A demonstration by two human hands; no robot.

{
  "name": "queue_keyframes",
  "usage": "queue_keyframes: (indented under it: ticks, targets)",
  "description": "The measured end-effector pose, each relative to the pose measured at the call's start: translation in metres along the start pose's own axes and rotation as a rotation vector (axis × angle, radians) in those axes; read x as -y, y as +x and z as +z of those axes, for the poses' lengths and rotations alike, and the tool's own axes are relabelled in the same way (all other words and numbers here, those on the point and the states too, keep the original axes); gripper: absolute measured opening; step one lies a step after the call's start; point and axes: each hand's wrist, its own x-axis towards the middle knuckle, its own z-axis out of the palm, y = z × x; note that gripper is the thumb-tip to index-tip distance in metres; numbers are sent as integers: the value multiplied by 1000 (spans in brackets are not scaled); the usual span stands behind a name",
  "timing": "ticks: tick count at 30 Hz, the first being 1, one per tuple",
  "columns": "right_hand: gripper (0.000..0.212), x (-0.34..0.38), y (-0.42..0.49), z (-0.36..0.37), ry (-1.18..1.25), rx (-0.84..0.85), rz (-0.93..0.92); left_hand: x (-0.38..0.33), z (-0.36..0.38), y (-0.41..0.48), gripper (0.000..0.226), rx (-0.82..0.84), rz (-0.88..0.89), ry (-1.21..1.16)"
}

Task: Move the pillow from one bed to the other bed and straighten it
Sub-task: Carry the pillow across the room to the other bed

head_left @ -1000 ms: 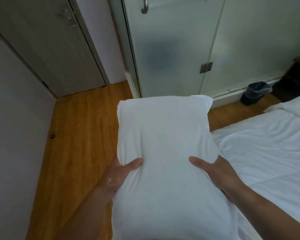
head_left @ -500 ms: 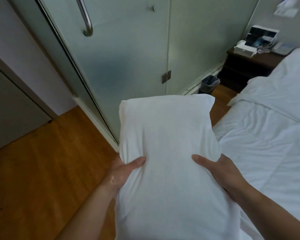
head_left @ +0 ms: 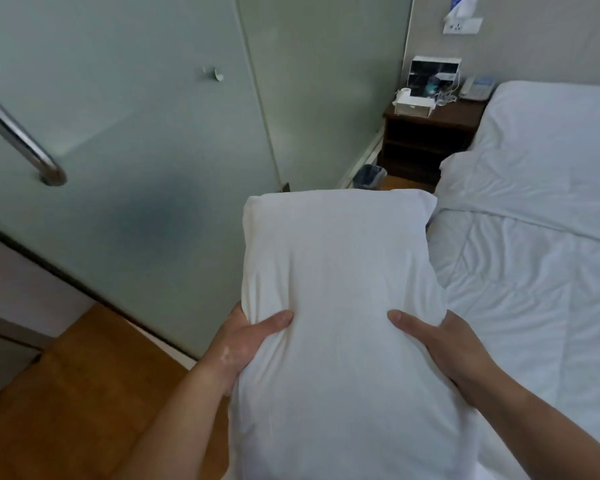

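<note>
plump white rectangular fabric pillow [head_left: 336, 323] is held aloft lengthwise, long axis pointing away | left hand [head_left: 243, 344] and right hand [head_left: 447, 344] are clamped on its sides | white-sheeted bed [head_left: 541, 271] is seen just beyond right hand

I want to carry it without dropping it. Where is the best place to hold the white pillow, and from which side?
Hold the pillow by its two long side edges near the lower middle, one hand from each side, as the left hand and right hand do here. It is long, soft and held lengthwise, so a two-sided grip probably stops it sagging or folding.
</note>
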Motion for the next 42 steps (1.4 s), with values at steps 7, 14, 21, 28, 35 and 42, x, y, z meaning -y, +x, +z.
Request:
queue_keyframes:
  ticks: [7,14,21,28,35,42]
  targets:
    - [39,32,69,-7,53,-92,14,-59,23,92,91,80,18,87]
    - [29,52,124,-11,86,-224,73,-99,52,191,113,222,32,180]
    - [33,80,206,5,120,-402,144,-150,76,316,124,383,55,239]
    - [29,119,275,25,182,-533,137,-203,93,423,119,498,36,304]
    - [24,148,347,6,215,-601,112,-245,136,501,110,596,15,291]
    - [36,173,454,-55,274,-582,115,-296,210,579,118,561,48,276]
